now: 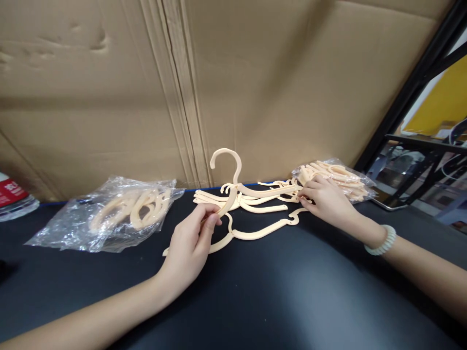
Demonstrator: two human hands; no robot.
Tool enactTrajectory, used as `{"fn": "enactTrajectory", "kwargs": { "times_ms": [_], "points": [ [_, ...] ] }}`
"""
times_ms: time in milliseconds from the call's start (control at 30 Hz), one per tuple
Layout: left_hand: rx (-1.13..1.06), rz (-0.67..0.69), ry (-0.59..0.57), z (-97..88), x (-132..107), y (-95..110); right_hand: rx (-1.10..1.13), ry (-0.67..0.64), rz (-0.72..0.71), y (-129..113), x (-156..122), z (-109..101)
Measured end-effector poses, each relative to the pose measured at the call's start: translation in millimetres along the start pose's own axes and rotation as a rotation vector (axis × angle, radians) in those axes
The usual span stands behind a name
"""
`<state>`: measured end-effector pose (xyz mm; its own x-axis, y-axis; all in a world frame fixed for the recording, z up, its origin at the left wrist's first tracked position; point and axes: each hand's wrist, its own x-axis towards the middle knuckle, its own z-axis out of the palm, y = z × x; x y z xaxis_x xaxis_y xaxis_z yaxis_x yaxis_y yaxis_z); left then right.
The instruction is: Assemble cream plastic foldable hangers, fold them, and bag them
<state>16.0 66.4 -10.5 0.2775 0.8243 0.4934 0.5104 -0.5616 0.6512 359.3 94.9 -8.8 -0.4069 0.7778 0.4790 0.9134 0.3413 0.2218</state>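
A cream plastic clothes hanger (239, 176) is raised with its hook upward, one arm to each side. My left hand (191, 238) is closed on the end of its left arm. At the tip of its right arm, my right hand (324, 199) pinches with thumb and fingers; whether it also holds a small part there is hidden. Beneath lies a pile of similar hangers (264, 210) on the black table (262, 291). Nearer to me, another hanger (260, 235) lies flat, its left part partly behind my left hand.
On the left lies a clear plastic bag (78, 221) with curved cream pieces. A second clear bag (339, 175) of cream parts sits beyond my right hand. Cardboard (292, 97) stands behind the table. A red-labelled bottle (14, 194) is at far left, and a black metal frame (397, 102) at right.
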Motion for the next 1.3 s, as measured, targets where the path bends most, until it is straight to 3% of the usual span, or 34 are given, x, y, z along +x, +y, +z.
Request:
{"fn": "enactTrajectory", "kwargs": {
  "times_ms": [100, 167, 300, 400, 533, 767, 1133, 1300],
  "points": [
    [-0.011, -0.008, -0.003, -0.5, 0, 1, 0.178, 0.140, 0.081, 4, 2, -10],
    [-0.031, -0.030, -0.010, -0.5, 0, 2, 0.352, 0.229, 0.245, 5, 3, -19],
    [-0.105, -0.058, -0.056, 0.3, 0, 6, 0.940, 0.196, 0.633, -1, 5, -31],
    [-0.114, -0.075, -0.077, 0.8, 1, 8, 1.419, 0.058, 0.665, -13, 6, -34],
    [-0.083, -0.088, -0.090, -0.2, 0, 9, 1.721, 0.006, 0.620, -26, 6, -34],
    [-0.060, -0.080, -0.104, 0.2, 1, 4, 1.906, -0.017, 0.680, -24, 5, -30],
    [-0.012, -0.051, -0.098, 0.5, 2, 5, 1.786, -0.150, 0.652, -17, 0, -23],
    [-0.008, -0.055, -0.103, 1.0, 3, 5, 1.865, -0.264, 0.646, -16, 1, -25]
  ]
}}
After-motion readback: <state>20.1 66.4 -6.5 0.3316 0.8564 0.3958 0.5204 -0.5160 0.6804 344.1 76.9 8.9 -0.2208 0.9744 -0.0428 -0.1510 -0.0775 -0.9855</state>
